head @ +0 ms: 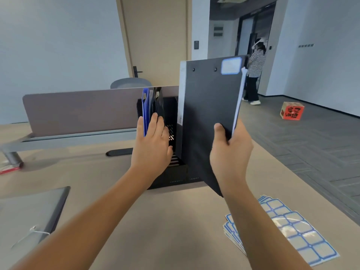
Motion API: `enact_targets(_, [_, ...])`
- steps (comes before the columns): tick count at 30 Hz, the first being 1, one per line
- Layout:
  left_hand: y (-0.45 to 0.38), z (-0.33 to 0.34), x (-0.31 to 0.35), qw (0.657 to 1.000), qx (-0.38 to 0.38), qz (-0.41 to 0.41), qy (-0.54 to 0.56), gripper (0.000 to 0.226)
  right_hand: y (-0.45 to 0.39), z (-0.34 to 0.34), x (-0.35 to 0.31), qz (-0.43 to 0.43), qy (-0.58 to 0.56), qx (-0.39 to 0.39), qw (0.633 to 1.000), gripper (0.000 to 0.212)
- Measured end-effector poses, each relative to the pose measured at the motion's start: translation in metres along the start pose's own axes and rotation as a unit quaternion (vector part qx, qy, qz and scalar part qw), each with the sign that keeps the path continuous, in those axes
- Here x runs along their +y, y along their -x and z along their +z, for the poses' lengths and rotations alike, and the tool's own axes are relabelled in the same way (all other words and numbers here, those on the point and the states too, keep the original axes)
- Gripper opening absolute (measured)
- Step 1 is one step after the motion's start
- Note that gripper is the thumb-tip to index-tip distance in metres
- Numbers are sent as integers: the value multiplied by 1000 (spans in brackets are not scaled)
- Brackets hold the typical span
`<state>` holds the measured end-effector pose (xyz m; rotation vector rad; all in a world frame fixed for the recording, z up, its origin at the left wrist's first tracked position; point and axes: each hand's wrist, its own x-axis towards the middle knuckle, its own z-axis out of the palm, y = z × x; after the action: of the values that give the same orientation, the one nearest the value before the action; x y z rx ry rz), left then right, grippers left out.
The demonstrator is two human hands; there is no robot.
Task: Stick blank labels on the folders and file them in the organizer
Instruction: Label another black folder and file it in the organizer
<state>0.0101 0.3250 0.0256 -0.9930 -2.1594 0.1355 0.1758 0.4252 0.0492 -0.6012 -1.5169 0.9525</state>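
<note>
Grasping a labelled black folder upright, the right hand lifts it beside the organizer; the left hand, fingers straight, seemingly presses the filed folders.

The black folder hides the organizer's right side. The left hand covers the filed folders' lower parts. The gray sheet runs past the left edge.

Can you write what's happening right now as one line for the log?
right hand: grips labelled black folder | left hand: flat against filed folders | organizer: open slot
</note>
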Motion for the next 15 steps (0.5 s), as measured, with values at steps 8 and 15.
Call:
enact_targets(8, [12, 9, -11, 999, 13, 31, 19, 63, -4, 66, 10, -5, 40, -19, 999, 16])
enact_targets(15, [15, 26, -29, 998, 38, 58, 9, 63, -17, 119, 24, -21, 61, -48, 997, 21])
